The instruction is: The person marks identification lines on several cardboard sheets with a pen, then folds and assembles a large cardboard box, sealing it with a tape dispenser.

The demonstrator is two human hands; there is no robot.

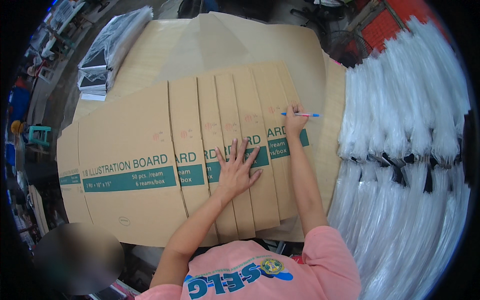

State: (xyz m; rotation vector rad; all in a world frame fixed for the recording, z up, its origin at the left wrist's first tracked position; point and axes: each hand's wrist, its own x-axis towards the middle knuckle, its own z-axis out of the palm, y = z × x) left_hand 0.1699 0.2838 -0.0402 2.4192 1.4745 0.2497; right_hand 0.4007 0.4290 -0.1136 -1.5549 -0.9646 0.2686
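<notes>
Flattened brown cardboard boxes (130,110) with a green printed band lie fanned out and overlapping across the table. Small red handwritten-looking marks show on several of the panels. My left hand (237,167) rests palm down on the overlapping sheets, its fingers spread and holding nothing. Toward the right end of the fan, my right hand (296,121) is closed around a pen (311,115) with blue ends and a pinkish middle. This hand lies on the last sheet, near its upper right; the pen lies nearly level, one blue end pointing left.
Bundles of clear plastic sleeves (400,105) are piled along the right side. A plastic-wrapped stack (107,55) sits at the table's far left corner. Brown paper (270,42) covers the far part of the table (145,50). A green stool (39,135) stands off to the left.
</notes>
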